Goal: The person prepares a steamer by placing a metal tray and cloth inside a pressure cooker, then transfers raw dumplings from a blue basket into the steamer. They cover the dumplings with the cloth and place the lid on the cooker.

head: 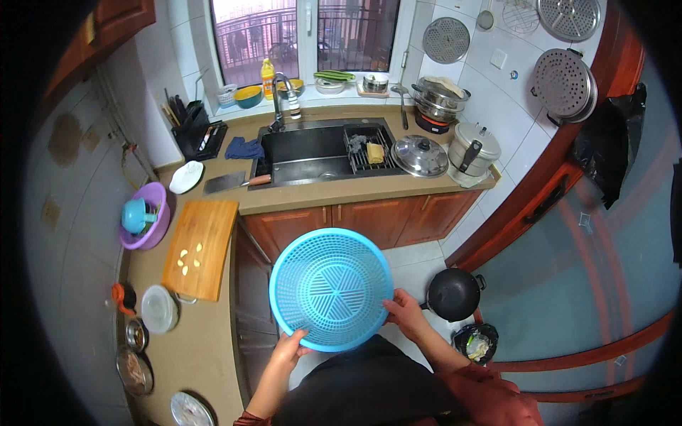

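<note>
A round light-blue plastic colander (337, 292) is held in front of my body, its open top facing up and nothing inside it. My left hand (290, 349) grips its rim at the lower left, thumb over the edge. At the right side of the rim, my right hand (403, 311) holds on as well. Left of the colander, a wooden cutting board (213, 229) lies on the counter with several garlic cloves (197, 262) on it. A cleaver (226, 183) rests beside the sink (303, 146). Behind the board stands a purple basin (160, 226) with a blue dipper (135, 215) in it.
A pot lid (421, 156), a pressure cooker (473, 149) and a steamer pot (439, 101) stand right of the sink. On the floor at right are a black wok (454, 294) and a lined waste bin (487, 338). Bowls, including a lidded one (159, 309), line the left counter.
</note>
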Demonstrator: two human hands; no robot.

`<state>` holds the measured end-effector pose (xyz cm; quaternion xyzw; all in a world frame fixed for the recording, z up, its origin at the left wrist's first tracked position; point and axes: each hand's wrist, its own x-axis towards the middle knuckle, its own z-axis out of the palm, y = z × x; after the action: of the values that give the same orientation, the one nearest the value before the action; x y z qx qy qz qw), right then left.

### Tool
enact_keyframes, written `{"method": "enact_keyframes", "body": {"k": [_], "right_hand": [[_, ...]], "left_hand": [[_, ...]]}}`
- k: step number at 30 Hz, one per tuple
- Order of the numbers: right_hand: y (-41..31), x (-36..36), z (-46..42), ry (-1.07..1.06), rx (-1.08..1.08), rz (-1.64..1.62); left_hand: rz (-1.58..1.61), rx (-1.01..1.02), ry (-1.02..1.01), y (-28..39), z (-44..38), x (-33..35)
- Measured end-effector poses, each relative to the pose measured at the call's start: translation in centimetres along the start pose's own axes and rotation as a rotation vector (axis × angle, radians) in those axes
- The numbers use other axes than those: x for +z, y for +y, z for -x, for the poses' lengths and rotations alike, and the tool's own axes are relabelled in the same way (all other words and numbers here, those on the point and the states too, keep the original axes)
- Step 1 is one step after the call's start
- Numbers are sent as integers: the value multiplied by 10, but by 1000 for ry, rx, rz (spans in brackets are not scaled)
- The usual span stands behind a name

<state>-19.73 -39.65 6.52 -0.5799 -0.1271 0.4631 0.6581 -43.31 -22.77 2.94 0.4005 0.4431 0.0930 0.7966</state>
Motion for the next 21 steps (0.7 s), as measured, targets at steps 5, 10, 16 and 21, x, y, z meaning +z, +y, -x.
{"method": "enact_keyframes", "body": {"k": [5, 10, 16, 21], "right_hand": [[-39, -23, -61, -70, -12, -234], [-95, -65, -172, -143, -12, 274], [-274, -169, -334, 74, -429, 669], [-416, -309, -503, 525, -856, 1102]], "left_hand": [[42, 2, -119, 61, -50, 37], [180, 15, -125, 109, -119, 67], [286, 125, -48, 185, -211, 116], [262, 176, 23, 262, -303, 208]]}}
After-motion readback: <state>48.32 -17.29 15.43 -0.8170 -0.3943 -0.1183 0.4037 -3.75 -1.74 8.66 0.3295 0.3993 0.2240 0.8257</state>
